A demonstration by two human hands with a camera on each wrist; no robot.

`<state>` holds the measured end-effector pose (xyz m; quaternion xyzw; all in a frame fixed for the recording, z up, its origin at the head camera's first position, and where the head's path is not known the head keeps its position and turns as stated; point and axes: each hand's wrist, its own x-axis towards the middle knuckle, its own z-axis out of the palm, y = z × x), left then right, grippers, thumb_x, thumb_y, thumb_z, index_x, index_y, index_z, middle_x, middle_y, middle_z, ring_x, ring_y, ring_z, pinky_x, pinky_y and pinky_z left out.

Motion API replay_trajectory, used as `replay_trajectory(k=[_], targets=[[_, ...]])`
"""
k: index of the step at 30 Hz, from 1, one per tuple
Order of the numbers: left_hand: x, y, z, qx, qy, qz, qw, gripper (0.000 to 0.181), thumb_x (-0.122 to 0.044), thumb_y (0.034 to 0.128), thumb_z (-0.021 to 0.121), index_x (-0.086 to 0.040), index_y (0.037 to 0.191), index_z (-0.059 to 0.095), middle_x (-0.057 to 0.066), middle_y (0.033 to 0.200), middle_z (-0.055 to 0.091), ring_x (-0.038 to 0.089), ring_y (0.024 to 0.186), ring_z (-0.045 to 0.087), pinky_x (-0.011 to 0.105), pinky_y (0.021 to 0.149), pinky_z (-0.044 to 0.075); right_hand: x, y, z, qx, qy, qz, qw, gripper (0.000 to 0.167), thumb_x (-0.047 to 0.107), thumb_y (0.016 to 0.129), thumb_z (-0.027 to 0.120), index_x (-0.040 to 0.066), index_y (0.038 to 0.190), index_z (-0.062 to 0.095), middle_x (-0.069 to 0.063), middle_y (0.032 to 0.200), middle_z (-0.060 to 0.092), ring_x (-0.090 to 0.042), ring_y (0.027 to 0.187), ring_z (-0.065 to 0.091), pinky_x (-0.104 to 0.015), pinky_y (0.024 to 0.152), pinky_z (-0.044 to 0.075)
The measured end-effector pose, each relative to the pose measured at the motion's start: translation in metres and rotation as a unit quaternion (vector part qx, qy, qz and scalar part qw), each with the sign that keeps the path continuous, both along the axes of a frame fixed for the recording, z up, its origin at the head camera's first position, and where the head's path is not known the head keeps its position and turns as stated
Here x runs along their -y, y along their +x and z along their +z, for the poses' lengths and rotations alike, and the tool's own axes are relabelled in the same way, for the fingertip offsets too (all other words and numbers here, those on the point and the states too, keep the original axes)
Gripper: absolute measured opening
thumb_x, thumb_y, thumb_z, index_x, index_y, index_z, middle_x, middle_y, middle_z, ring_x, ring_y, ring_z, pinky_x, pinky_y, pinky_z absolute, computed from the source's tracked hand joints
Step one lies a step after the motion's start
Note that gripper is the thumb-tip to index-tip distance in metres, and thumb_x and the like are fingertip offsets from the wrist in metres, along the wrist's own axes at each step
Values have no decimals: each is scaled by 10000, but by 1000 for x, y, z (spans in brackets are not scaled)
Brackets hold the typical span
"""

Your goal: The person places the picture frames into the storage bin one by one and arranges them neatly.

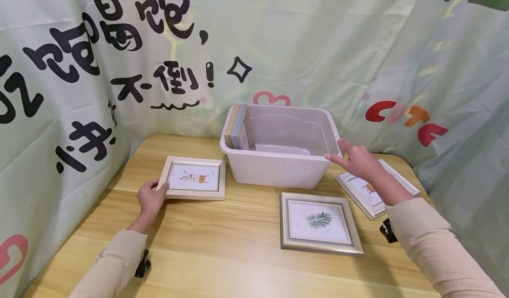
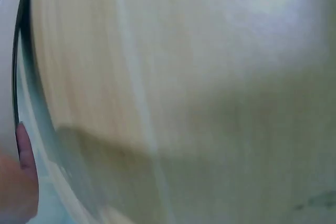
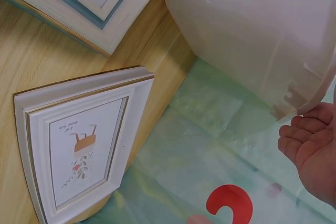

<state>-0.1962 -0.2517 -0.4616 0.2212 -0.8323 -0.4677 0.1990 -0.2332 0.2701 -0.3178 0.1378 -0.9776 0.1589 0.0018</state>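
Observation:
At the left, a cream picture frame (image 1: 220,178) with a plant print lies face up; my left hand (image 1: 152,197) pinches its left edge, thumb on top. The left wrist view shows part of that hand (image 2: 20,182) against a pale frame side (image 2: 7,77). My right hand (image 1: 359,162) grips the right rim of a pale plastic bin (image 1: 274,170), thumb in front. In the right wrist view, curled fingers of the hand (image 3: 315,148) meet the bin (image 3: 247,30) at its rim. Several frames (image 1: 237,130) stand upright at the bin's left end.
A silver frame (image 1: 354,227) with a leaf print lies in front of the bin. White frame (image 1: 374,214), partly behind my right forearm, lies to the right, with another pale edge (image 1: 399,178) beyond. Printed fabric (image 1: 310,37) hangs behind the wooden table (image 1: 222,254).

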Motion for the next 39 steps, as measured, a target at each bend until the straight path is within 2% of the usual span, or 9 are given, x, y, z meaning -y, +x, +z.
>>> replay_trajectory(k=[5, 8, 12, 14, 20, 25, 28, 32, 39], targets=[[-6, -5, 14, -424, 360, 195, 9983, 352, -124, 835, 649, 72, 1127, 627, 274, 1100, 631, 1, 757, 547, 37, 594, 404, 0, 0, 0, -13, -26, -14, 10000, 810, 489, 897, 528, -103, 1394, 286, -329, 1422, 304, -489, 1262, 371, -612, 986, 356], [-9, -7, 20, -790, 593, 247, 9948, 346, -125, 827, 663, 34, 1134, 643, 179, 1016, 671, -123, 584, 430, 30, 496, 377, 0, -1, 1, -46, -23, -8, 10000, 808, 490, 897, 528, -99, 1396, 287, -328, 1423, 303, -488, 1260, 373, -612, 985, 357], [-12, -8, 26, -1042, 840, 229, 9907, 371, -116, 819, 670, 22, 1161, 632, -121, 742, 604, -98, 529, 415, 66, 465, 379, 1, -1, 0, 2, -73, -37, 10000, 821, 505, 892, 527, -84, 1407, 278, -319, 1431, 301, -485, 1263, 376, -614, 983, 359], [-13, -8, 29, -1076, 894, 256, 9898, 375, -109, 819, 666, 19, 1170, 627, -165, 690, 544, -95, 533, 421, 65, 472, 381, 1, -1, -1, 71, -102, -62, 9999, 834, 519, 889, 521, -81, 1411, 269, -315, 1439, 288, -482, 1282, 351, -615, 990, 349], [-20, -13, 39, -1204, 393, 290, 9915, 344, -49, 845, 592, 56, 1171, 610, 246, 1043, 666, -174, 566, 392, 3, 531, 352, 2, 1, -3, 134, -110, -81, 9998, 835, 522, 892, 513, -78, 1414, 260, -312, 1451, 265, -477, 1313, 302, -614, 1002, 331], [-24, -15, 47, -1364, 74, 379, 9899, 298, -21, 846, 582, 81, 1123, 630, 283, 1020, 659, -173, 545, 361, 7, 520, 323, 1, 0, -3, 37, -42, -37, 10000, 825, 516, 897, 509, -82, 1411, 264, -315, 1445, 272, -478, 1306, 312, -614, 999, 336], [-24, -17, 50, -1471, 102, 476, 9879, 271, -32, 837, 607, 66, 1083, 659, 111, 708, 679, -151, 502, 358, 34, 488, 318, 1, -1, -2, 15, -4, -28, 10000, 821, 511, 899, 508, -86, 1408, 265, -318, 1443, 274, -478, 1303, 316, -613, 1002, 335], [-24, -18, 55, -1608, 384, 477, 9851, 269, -62, 825, 639, 55, 1065, 674, -255, 491, 456, -136, 455, 371, 55, 440, 320, 1, 0, -1, 23, 42, -22, 10000, 808, 499, 906, 505, -96, 1402, 274, -326, 1437, 281, -477, 1299, 324, -605, 1013, 332], [-28, -21, 61, -2021, 500, 457, 9770, 261, -80, 789, 690, 57, 1012, 693, -319, 507, 446, -137, 486, 410, 29, 464, 348, 2, 1, 1, 17, 44, 9, 10000, 801, 493, 912, 497, -111, 1393, 282, -341, 1427, 284, -483, 1294, 326, -600, 1023, 326]])
